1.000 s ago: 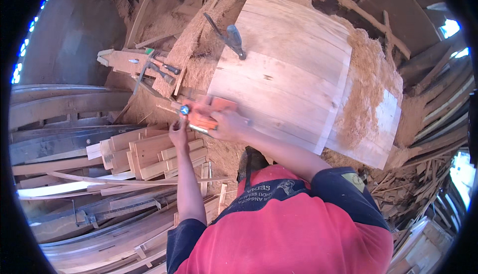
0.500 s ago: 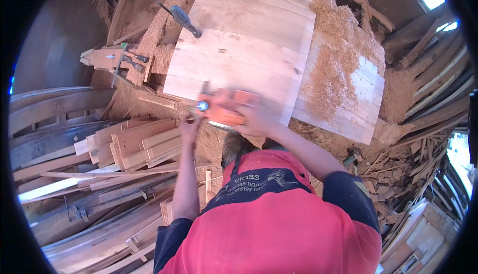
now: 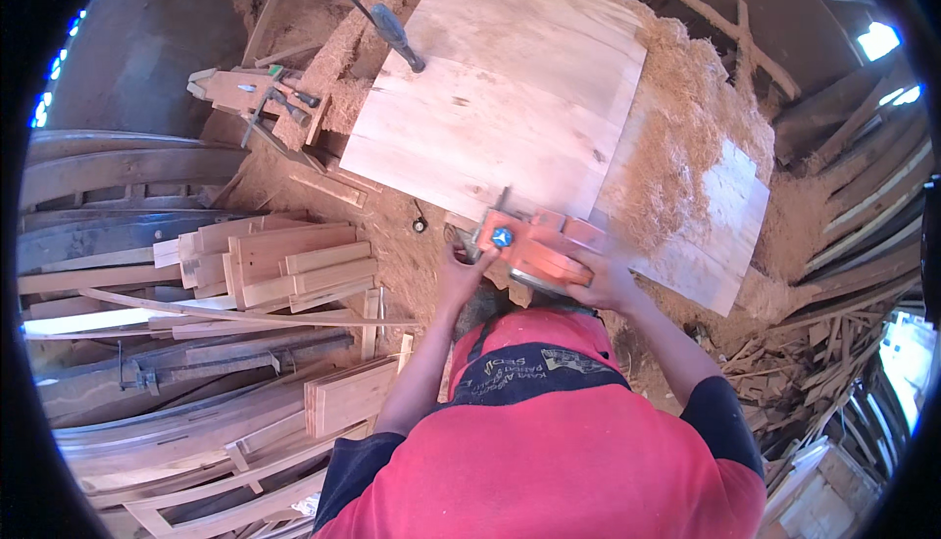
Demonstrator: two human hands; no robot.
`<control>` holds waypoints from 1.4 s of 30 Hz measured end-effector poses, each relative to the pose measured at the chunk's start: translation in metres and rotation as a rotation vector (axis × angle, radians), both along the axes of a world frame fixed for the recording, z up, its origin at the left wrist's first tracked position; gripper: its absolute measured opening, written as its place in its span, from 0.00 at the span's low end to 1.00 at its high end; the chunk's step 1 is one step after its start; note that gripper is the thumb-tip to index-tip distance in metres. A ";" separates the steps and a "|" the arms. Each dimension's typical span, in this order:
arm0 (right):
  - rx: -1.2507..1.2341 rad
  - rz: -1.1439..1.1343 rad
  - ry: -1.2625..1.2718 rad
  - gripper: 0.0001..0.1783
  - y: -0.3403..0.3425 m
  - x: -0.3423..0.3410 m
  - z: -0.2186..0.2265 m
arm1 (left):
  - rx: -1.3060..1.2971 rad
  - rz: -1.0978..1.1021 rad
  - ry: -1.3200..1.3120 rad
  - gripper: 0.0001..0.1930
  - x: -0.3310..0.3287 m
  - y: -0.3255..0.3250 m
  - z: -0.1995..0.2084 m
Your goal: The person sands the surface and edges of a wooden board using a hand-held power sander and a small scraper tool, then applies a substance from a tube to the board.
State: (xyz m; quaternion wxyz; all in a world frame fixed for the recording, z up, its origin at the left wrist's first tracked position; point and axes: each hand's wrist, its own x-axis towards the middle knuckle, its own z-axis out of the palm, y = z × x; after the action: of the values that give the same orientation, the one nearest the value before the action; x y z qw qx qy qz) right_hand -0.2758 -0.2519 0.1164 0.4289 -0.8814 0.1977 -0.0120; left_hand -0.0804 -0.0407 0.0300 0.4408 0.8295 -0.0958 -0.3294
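An orange-red electric planer is held in front of my waist, at the near edge of a pale, wide wooden panel. My right hand is closed round its rear end. At its front left end, beside a round blue part, the curled fingers of my left hand press against the tool. The planer's underside and the fingertips beneath it are hidden. A screwdriver-like tool with a blue-grey handle lies across the panel's far left edge.
Wood shavings cover part of a second panel on the right. Clamps and a hammer-like tool rest on a plank at the far left. Stacked boards fill the left side, and scrap wood is heaped at right.
The planer has moved right and closer to me, and its motion blur has gone. Both hands moved with it, the left now against its front end. The whole view has shifted slightly.
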 end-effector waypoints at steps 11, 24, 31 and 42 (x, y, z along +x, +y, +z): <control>0.039 0.085 -0.131 0.22 0.068 0.228 -0.016 | 0.027 0.278 -0.182 0.36 0.199 0.082 -0.039; 0.108 0.162 -0.132 0.23 0.123 0.388 -0.032 | 0.004 0.441 -0.126 0.32 0.356 0.135 -0.037; 0.018 0.120 -0.004 0.24 0.059 0.184 -0.017 | 0.052 0.143 0.009 0.30 0.185 0.086 -0.047; 0.033 -0.076 0.062 0.25 -0.019 -0.071 -0.003 | 0.181 -0.180 -0.018 0.42 -0.048 -0.019 -0.004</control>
State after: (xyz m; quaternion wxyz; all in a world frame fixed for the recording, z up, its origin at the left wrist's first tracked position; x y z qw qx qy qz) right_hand -0.3466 -0.2708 0.1130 0.4362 -0.8661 0.2442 0.0025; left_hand -0.1282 -0.0601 0.0262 0.3318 0.8569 -0.1437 -0.3673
